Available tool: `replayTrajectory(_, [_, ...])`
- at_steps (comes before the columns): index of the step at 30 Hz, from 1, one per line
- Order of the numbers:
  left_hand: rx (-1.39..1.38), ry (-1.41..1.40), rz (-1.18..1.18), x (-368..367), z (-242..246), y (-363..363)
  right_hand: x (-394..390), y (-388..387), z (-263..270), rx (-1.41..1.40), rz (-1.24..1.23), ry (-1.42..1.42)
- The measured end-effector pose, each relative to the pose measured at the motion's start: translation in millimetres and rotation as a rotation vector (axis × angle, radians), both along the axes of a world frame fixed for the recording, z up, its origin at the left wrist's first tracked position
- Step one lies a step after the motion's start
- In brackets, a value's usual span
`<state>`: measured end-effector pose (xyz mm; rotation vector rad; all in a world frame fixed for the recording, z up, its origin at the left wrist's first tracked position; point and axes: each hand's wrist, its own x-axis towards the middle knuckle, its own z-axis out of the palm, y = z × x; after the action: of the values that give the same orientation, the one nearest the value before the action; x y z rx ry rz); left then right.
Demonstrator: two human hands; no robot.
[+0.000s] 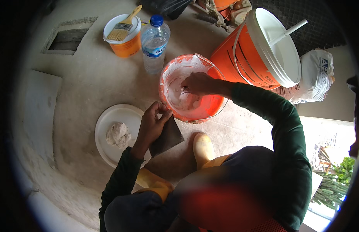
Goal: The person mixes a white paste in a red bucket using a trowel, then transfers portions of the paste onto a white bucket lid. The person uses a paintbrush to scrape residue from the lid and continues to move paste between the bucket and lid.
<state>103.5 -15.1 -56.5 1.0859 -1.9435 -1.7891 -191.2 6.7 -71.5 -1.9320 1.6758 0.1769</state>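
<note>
My right hand reaches into a red bucket of pale pinkish paste. Its fingers curl around a hand tool, mostly hidden, whose kind I cannot tell; the lower end is at the paste. Between the thumb and fingers of my left hand is a thin, dark, flat sheet, hanging just outside the bucket's near rim. Left of that hand, partly covered by it, lies a round white lid bearing a lump of whitish paste. Paste smears the bucket's inner wall and rim.
Behind the bucket stand a water bottle and a small orange tub with a paintbrush across its lid. A large orange pail with a white stick leans close at right, before a plastic sack. A floor recess lies far left.
</note>
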Motion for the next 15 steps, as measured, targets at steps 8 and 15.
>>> replayTrajectory(8, [0.253,0.157,0.096,-18.6,2.5,14.1,-6.4,32.0,18.4,-0.288,-0.079,0.092])
replayTrajectory(15, [0.098,0.135,-0.07,-35.5,18.5,41.6,-14.3,33.2,9.0,-0.428,0.1,0.48])
